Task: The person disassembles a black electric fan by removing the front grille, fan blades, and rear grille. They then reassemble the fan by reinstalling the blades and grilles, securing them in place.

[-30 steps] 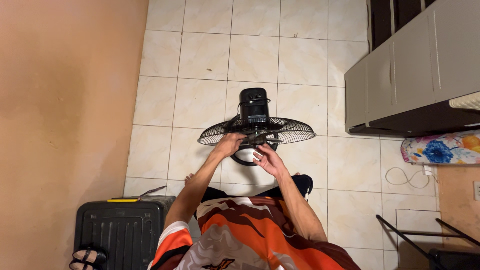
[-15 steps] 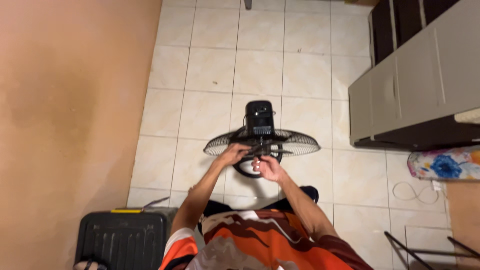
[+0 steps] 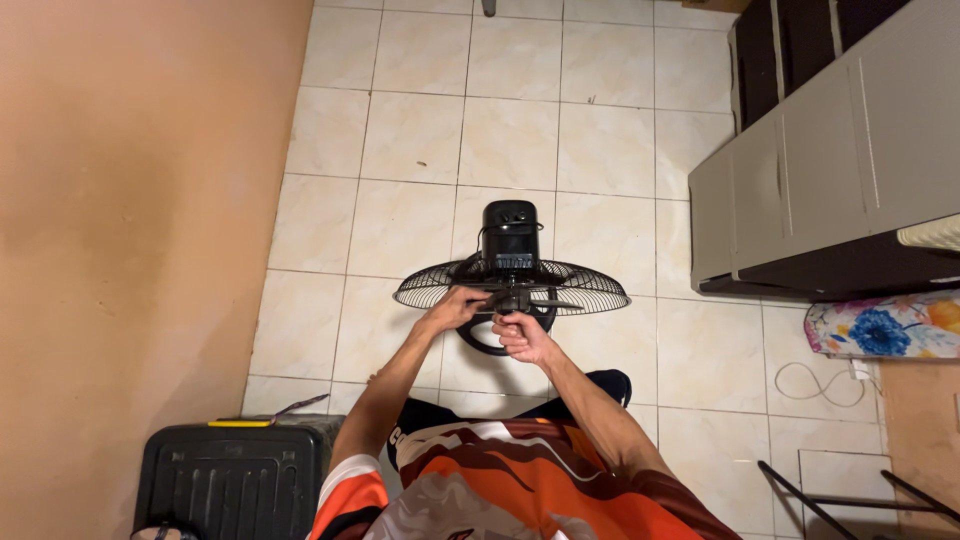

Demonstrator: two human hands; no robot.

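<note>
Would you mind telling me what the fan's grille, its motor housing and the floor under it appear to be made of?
Fan grille: thin dark radial wires, most likely painted or coated metal.
Motor housing: smooth black casing with a soft sheen, probably moulded plastic.
Floor: pale square tiles with grout lines and a slight gloss, apparently glazed ceramic.
The left hand and right hand meet at the grille's centre.

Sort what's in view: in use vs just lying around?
In use: black fan grille, fan motor housing, left hand, right hand.
Lying around: black toolbox, grey cabinet, white cable, floral cloth.
</note>
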